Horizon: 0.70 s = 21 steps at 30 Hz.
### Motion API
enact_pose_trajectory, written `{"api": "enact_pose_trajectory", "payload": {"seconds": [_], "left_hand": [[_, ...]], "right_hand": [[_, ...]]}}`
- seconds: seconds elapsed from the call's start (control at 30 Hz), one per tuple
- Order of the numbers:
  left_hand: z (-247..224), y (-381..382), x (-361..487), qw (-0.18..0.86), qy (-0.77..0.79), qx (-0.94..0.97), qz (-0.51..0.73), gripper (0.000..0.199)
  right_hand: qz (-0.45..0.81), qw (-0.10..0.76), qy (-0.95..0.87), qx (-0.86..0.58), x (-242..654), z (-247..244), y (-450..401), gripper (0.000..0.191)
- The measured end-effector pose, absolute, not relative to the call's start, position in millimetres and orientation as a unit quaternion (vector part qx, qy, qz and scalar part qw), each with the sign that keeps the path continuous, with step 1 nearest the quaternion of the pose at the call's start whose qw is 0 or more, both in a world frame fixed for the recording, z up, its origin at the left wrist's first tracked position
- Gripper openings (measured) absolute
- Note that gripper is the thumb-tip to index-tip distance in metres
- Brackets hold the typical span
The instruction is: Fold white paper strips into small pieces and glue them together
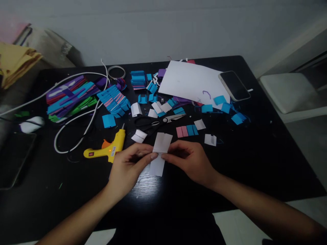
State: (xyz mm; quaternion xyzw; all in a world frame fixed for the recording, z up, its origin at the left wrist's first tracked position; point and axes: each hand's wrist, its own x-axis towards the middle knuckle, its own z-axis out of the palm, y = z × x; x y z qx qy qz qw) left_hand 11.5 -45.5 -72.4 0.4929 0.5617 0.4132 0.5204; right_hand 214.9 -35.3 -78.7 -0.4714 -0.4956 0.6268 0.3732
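Note:
Both my hands hold a folded white paper strip point(161, 142) upright over the front middle of the black table. My left hand point(129, 163) pinches its left edge at the crease, thumb in front. On the opposite edge, the thumb and fingers of my right hand point(192, 161) are closed on the same strip. Left of my left hand lies a yellow glue gun point(117, 144) with a small orange light lit. Black-handled scissors point(173, 118) rest just beyond the strip. Around them are small folded white pieces point(139, 136) and a row of pink and blue pieces point(187, 131).
Bundles of coloured paper strips point(73, 98) lie at the left, beside a looping white cable point(89, 127). A white paper sheet point(191, 81) and a phone point(234, 85) are at the back right. A dark tablet-like device point(15, 160) sits at the left edge. A white stool point(286, 92) stands to the right.

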Motion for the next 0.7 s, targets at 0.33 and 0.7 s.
{"api": "enact_pose_trajectory", "payload": {"seconds": [0.33, 0.7], "left_hand": [[-77.2, -47.2, 11.5, 0.533, 0.565, 0.484, 0.403, 0.018], [-75.0, -47.0, 14.0, 0.545, 0.560, 0.477, 0.402, 0.018]], "right_hand": [[0.670, 0.363, -0.478, -0.436, 213.3, -80.9, -34.3, 0.021], [0.676, 0.342, -0.453, -0.470, 214.5, -75.8, -32.2, 0.024]]}}
